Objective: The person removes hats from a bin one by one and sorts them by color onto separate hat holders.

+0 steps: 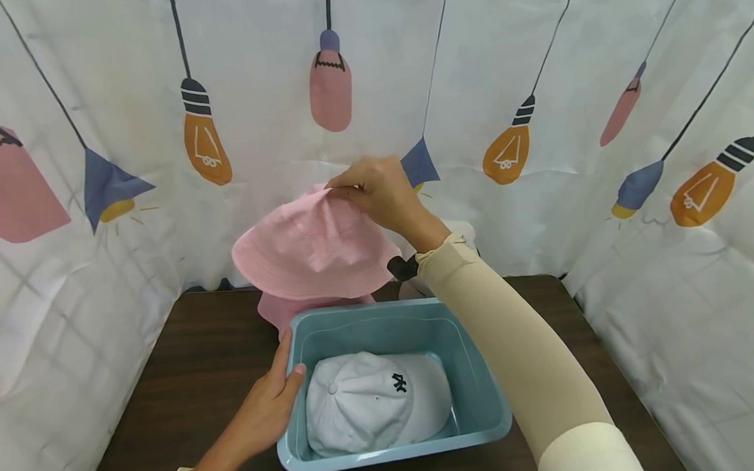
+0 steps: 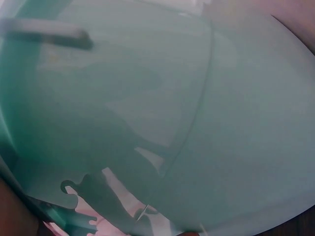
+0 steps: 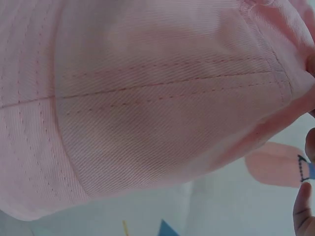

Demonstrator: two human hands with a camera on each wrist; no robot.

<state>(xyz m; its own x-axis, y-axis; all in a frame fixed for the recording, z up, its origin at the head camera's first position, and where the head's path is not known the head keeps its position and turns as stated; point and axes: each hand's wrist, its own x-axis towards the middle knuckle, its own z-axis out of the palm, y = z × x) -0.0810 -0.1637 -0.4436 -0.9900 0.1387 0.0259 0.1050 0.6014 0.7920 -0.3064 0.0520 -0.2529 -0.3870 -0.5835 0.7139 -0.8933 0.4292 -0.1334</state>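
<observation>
My right hand (image 1: 377,193) pinches a pink bucket hat (image 1: 313,246) by the top of its crown and holds it up behind the tub. In the right wrist view the stitched cloth of the bucket hat (image 3: 162,108) fills most of the picture, with fingertips at the right edge. My left hand (image 1: 267,405) grips the left wall of a light blue plastic tub (image 1: 387,309), thumb over the rim. Inside the tub lies a white baseball cap (image 1: 367,407) with a dark logo, its brim to the right. The left wrist view shows mostly the tub's wall (image 2: 236,123).
More pink cloth (image 1: 285,308) lies on the dark wooden table (image 1: 186,373) behind the tub, under the raised hat. A whitish thing (image 1: 463,232) is partly hidden behind my right forearm. A white curtain (image 1: 266,70) printed with lamps hangs around the table.
</observation>
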